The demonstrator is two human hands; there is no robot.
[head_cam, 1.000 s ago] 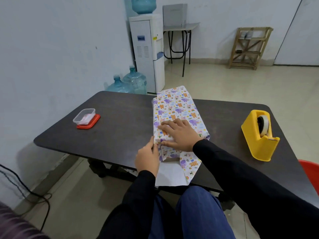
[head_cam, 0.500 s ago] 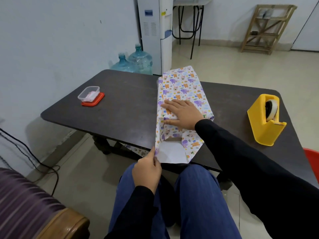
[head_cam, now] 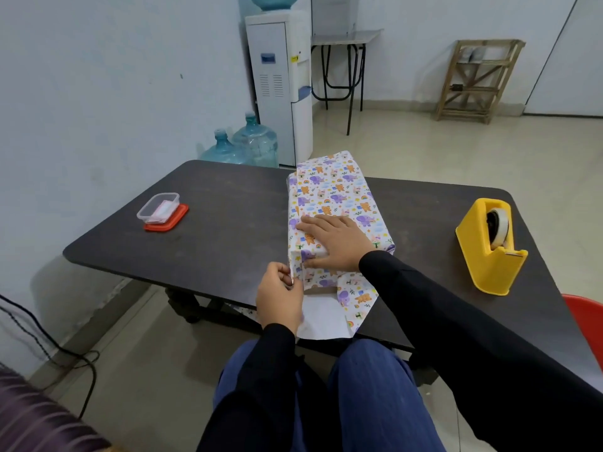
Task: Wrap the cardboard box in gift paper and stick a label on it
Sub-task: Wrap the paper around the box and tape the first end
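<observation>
As flat R hand (head_cam: 339,241) presses printed paper (head_cam: 336,190), L hand (head_cam: 279,298) pinches creased flap (head_cam: 296,272)

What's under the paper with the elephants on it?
Something box-shaped fills out the gift paper, but it is wholly covered, so the box itself cannot be seen. The right hand presses flat on top. The left hand pinches the loose near flap, showing only white underside.

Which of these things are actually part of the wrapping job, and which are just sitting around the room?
In use:
- wrapped box, pressed by the right hand
- loose gift paper, pinched by the left hand
- yellow tape dispenser
- perhaps the small tub, contents unclear

Lying about:
- water cooler
- two water bottles
- wooden rack
</observation>
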